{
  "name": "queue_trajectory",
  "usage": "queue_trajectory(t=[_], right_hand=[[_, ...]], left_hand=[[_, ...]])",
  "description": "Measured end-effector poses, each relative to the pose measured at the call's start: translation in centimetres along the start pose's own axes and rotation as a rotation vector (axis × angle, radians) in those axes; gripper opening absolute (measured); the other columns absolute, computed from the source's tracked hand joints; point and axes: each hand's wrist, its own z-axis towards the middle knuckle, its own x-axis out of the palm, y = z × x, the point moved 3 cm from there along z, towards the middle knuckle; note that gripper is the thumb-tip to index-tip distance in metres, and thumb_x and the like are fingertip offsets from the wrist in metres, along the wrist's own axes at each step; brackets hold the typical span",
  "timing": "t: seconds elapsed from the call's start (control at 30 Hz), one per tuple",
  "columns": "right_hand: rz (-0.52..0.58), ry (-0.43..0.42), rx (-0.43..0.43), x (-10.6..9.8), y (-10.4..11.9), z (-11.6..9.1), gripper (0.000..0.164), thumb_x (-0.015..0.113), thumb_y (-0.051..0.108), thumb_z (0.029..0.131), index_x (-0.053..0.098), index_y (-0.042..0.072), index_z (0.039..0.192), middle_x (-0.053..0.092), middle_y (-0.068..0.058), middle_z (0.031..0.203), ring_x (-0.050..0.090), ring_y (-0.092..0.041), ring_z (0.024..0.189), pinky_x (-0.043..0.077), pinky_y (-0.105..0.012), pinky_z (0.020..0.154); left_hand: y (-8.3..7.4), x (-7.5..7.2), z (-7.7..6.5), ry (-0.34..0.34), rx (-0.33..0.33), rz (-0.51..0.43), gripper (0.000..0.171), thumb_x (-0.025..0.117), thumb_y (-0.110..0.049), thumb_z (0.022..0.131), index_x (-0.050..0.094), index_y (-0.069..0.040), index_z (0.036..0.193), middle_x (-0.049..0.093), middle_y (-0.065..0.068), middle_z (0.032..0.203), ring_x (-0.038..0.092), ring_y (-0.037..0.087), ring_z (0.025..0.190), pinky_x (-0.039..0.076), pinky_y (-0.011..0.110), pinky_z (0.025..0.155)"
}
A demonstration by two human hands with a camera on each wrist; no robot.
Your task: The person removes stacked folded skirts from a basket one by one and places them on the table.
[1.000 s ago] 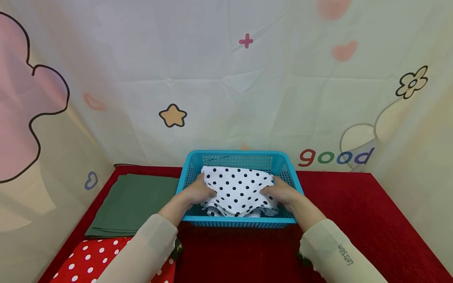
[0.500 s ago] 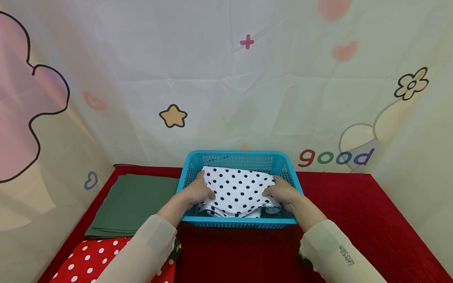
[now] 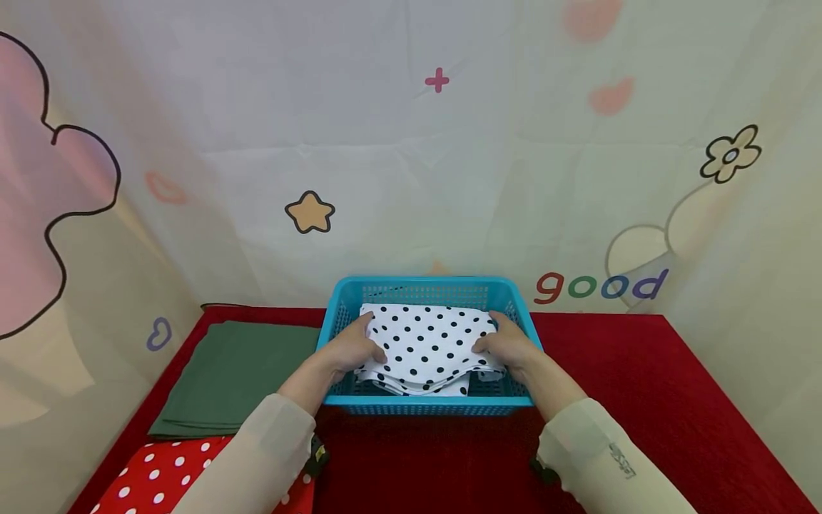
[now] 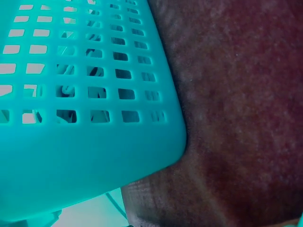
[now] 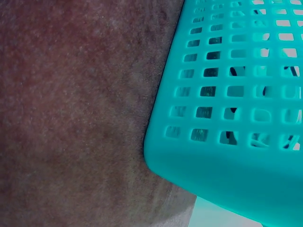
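Observation:
A folded white cloth with black dots [image 3: 427, 346] lies inside a blue plastic basket [image 3: 430, 401]. My left hand [image 3: 349, 348] grips its left side, thumb on top, the other fingers mostly hidden. At the right side my right hand [image 3: 510, 348] holds the cloth the same way, thumb over the upper face. The cloth's near edge hangs in loose layers. Both wrist views show only the outside of the perforated basket wall [image 4: 85, 151], with the hands out of sight; the right wrist view has the opposite corner of the basket [image 5: 213, 165].
A folded green cloth [image 3: 237, 371] lies left of the basket on the dark red table covering [image 3: 610, 400]. In front of it is a red cloth with white dots [image 3: 154, 478], partly under the left sleeve. A printed curtain [image 3: 385, 178] hangs behind.
Both hands stay on the dotted cloth, which has shifted slightly; its near folds lie a little flatter. The head view has turned slightly. Green and red cloths are unmoved.

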Motion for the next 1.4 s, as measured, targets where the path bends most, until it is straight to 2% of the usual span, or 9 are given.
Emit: queue_trajectory(t=[0.27,0.5,0.63,0.83,0.97,1.03,1.1,1.23,1.4], right_hand=[[0.028,-0.006,0.020,-0.4,0.3,-0.3,0.087,0.062,0.003,0.095,0.012,0.008,0.166,0.019,-0.028,0.167,0.027,-0.046,0.144,0.028,-0.063,0.124],[0.057,0.026,0.018,-1.1,0.8,-1.1,0.087,0.061,0.007,0.097,0.009,0.009,0.167,0.024,-0.027,0.164,0.045,-0.039,0.135,0.038,-0.055,0.119],[0.083,0.056,0.017,-1.9,1.7,-1.7,0.088,0.061,0.010,0.099,0.006,0.014,0.168,0.024,-0.026,0.164,0.056,-0.032,0.124,0.047,-0.048,0.110],[0.133,0.081,-0.002,-3.1,3.4,-2.2,0.091,0.061,0.012,0.099,0.003,0.023,0.168,0.024,-0.022,0.167,0.064,-0.023,0.112,0.055,-0.033,0.097],[0.166,0.096,-0.003,-3.5,3.8,-2.6,0.092,0.062,0.014,0.099,0.003,0.024,0.168,0.021,-0.021,0.168,0.063,-0.026,0.118,0.057,-0.030,0.093],[0.179,0.107,-0.009,-3.7,4.0,-3.0,0.092,0.063,0.015,0.099,0.002,0.024,0.168,0.020,-0.021,0.169,0.060,-0.029,0.125,0.057,-0.031,0.095],[0.191,0.121,-0.017,-3.9,4.2,-3.5,0.093,0.064,0.015,0.099,0.003,0.024,0.168,0.022,-0.021,0.169,0.057,-0.034,0.132,0.057,-0.034,0.098],[0.206,0.158,-0.049,-4.2,4.8,-4.2,0.092,0.065,0.016,0.099,0.005,0.026,0.168,0.029,-0.019,0.166,0.060,-0.033,0.129,0.060,-0.033,0.094],[0.215,0.195,-0.087,-4.3,5.2,-4.9,0.095,0.067,0.012,0.097,0.005,0.027,0.168,0.030,-0.018,0.166,0.059,-0.034,0.131,0.061,-0.034,0.095]], left_hand=[[0.2,-0.1,-0.1,-0.022,-0.003,-0.044,0.096,0.068,0.001,0.085,0.016,-0.005,0.166,0.031,0.020,0.168,0.038,0.037,0.147,0.035,0.055,0.123],[-0.3,-0.1,-0.5,-0.017,-0.004,-0.083,0.089,0.066,-0.005,0.090,0.019,-0.006,0.166,0.028,0.018,0.169,0.033,0.036,0.152,0.032,0.056,0.125],[-1.3,-0.5,-0.6,-0.012,0.009,-0.115,0.085,0.061,-0.006,0.091,0.020,-0.007,0.166,0.026,0.016,0.170,0.033,0.034,0.150,0.034,0.053,0.124],[-3.2,-1.6,-1.2,0.033,0.057,-0.151,0.084,0.056,-0.005,0.093,0.016,-0.008,0.166,0.020,0.013,0.173,0.027,0.032,0.154,0.031,0.052,0.126],[-3.7,-2.3,-2.0,0.047,0.067,-0.186,0.084,0.056,-0.003,0.093,0.018,-0.011,0.166,0.017,0.013,0.173,0.024,0.031,0.155,0.027,0.051,0.128],[-3.8,-2.7,-2.3,0.059,0.066,-0.222,0.086,0.057,-0.001,0.092,0.017,-0.013,0.167,0.017,0.013,0.173,0.028,0.030,0.153,0.031,0.048,0.127],[-4.0,-2.9,-2.7,0.075,0.058,-0.257,0.087,0.058,-0.001,0.091,0.018,-0.016,0.167,0.019,0.012,0.172,0.034,0.030,0.149,0.040,0.043,0.120],[-4.4,-3.5,-3.2,0.126,0.044,-0.303,0.088,0.060,-0.003,0.092,0.018,-0.022,0.167,0.025,0.011,0.170,0.046,0.031,0.141,0.053,0.030,0.101],[-4.5,-4.1,-4.0,0.188,0.042,-0.317,0.087,0.062,-0.004,0.092,0.020,-0.024,0.167,0.027,0.009,0.169,0.045,0.032,0.143,0.058,0.028,0.098]])
